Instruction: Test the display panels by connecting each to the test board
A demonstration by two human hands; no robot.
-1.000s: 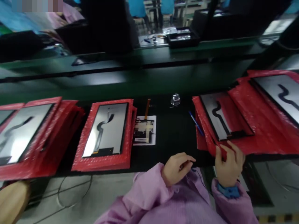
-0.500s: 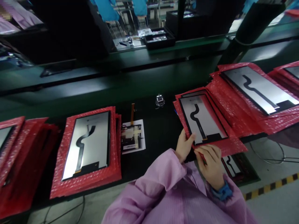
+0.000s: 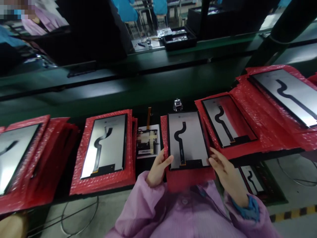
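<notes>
An LCD panel [image 3: 194, 138], silvery with a black frame and a curved black ribbon cable, lies on a red bubble-wrap sheet [image 3: 190, 180] in front of my body. My left hand [image 3: 158, 170] grips the left edge of both, its thumb over the rim. At the lower right edge, my right hand [image 3: 226, 175] holds with its thumb near the panel's corner and its fingers along the side. Just right of it, another panel [image 3: 216, 115] rests on a red stack. Left of my left hand sits a small circuit assembly [image 3: 147, 142] on white paper.
To the left stands a red-wrapped stack topped by a panel [image 3: 106, 142], with another stack [image 3: 47, 165] beyond it. A shiny metal piece [image 3: 177, 104] lies behind the held panel. A dark post [image 3: 279, 36] rises at the right. A lower tray [image 3: 267, 181] holds another panel.
My hands have moved left from the right-hand stack, carrying a panel with its red sheet. Another panel now shows on that stack. The view has shifted slightly left.
</notes>
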